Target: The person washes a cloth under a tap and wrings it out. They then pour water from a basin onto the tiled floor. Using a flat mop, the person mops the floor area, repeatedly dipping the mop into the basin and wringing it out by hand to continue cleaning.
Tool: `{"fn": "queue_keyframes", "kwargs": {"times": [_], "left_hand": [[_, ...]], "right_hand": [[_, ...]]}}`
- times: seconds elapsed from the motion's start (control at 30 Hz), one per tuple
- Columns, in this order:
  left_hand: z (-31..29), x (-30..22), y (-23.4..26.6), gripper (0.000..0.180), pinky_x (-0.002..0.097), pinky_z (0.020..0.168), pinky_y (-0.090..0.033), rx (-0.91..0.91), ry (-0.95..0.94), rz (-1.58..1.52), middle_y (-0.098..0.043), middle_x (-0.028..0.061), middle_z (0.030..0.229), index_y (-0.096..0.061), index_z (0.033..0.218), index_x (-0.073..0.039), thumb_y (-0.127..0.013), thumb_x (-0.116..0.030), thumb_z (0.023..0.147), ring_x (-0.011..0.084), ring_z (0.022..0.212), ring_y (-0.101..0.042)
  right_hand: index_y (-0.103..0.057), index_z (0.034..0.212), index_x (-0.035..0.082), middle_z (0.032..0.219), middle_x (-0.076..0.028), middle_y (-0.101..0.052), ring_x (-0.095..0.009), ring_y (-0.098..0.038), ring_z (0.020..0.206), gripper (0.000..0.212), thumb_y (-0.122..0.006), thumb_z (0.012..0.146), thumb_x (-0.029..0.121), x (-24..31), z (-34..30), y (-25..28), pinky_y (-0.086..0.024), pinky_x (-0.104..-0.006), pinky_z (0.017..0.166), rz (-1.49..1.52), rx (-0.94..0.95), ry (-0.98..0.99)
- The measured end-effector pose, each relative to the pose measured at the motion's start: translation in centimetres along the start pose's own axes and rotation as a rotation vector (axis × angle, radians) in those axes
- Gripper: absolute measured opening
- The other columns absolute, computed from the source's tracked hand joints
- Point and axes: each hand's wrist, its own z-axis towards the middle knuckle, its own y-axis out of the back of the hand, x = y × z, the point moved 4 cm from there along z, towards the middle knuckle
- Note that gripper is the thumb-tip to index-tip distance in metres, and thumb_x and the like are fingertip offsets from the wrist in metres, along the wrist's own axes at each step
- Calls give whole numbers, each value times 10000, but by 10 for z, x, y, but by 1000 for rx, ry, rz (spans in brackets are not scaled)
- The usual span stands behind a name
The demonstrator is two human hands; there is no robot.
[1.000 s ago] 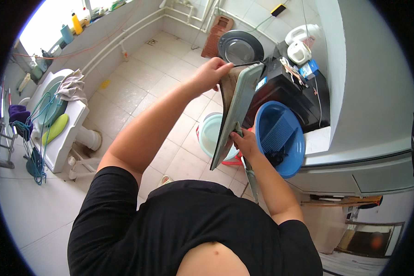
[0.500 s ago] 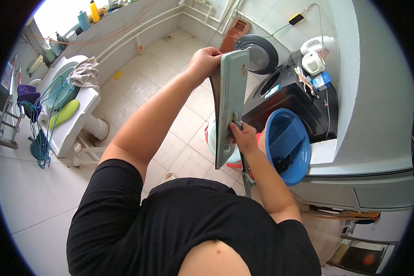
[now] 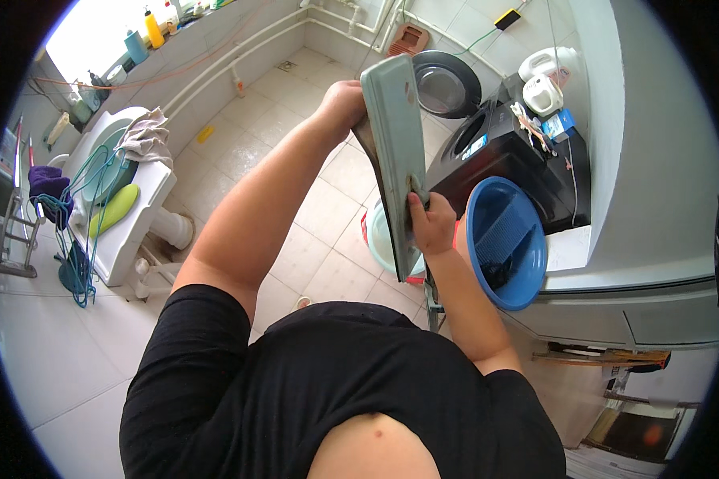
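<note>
A flat mop head (image 3: 397,136), pale green and rectangular, is raised on edge in front of me. A thin dark pad lies along its left face. My left hand (image 3: 347,106) is closed at the upper left edge, where the pad meets the plate; its fingertips are partly hidden behind it. Lower down, my right hand (image 3: 433,223) grips the mop at its centre joint, thumb on top. Below that wrist, part of the mop's pole (image 3: 432,297) runs down toward my body.
On the right, a blue basin (image 3: 535,263) holds a ribbed washboard and something dark. Behind it stands a black washing machine (image 3: 499,152), door swung out, bottles on top. A pale bucket (image 3: 381,239) is under the mop. A white sink (image 3: 140,219) with hangers stands left.
The mop head has shifted slightly left and up, both hands moving with it. More of the pale bucket shows below. The whole view has shifted a little.
</note>
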Motion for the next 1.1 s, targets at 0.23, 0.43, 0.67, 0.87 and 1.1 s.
{"fn": "queue_keyframes", "kwargs": {"times": [0.23, 0.43, 0.67, 0.87, 1.1], "left_hand": [[28, 98, 73, 207, 292, 565, -409, -306, 147, 543, -573, 91, 687, -615, 774, 27, -585, -158, 687, 170, 614, -519], [21, 197, 203, 285, 313, 737, -432, -529, 354, 829, -619, 143, 867, -627, 837, -42, -530, -242, 660, 249, 815, -581], [-5, 230, 296, 530, 320, 877, -387, -739, 360, 718, -541, 158, 1111, -523, 1099, 11, -557, -380, 743, 248, 1030, -518], [-14, 279, 335, 472, 383, 702, -440, -561, 455, 1149, -605, 151, 862, -595, 906, -37, -497, -481, 782, 287, 746, -563], [-34, 385, 467, 420, 355, 734, -464, -785, 893, 781, -577, 87, 1034, -571, 1009, -19, -446, -388, 850, 233, 879, -566]], "right_hand": [[-566, 697, -2, 695, -204, -547, -367, -539, 660, 339, -559, 792, 324, 24, 48, 44, -424, -393, 596, -59, -127, 29], [-552, 695, -2, 626, -175, -539, -335, -535, 601, 391, -507, 826, 363, 12, 79, 110, -412, -400, 570, 99, -164, -257], [-474, 685, 59, 588, -54, -495, -153, -492, 460, 463, -408, 851, 486, -20, 60, 239, -373, -259, 429, 273, -332, -279], [-447, 668, 87, 600, -4, -466, -108, -487, 476, 408, -510, 809, 465, -52, 2, 374, -301, -225, 388, 241, -561, -375], [-502, 810, 36, 641, -27, -496, -115, -475, 543, 233, -618, 774, 234, -77, -95, 457, -385, -258, 547, 39, -978, -409]]}}
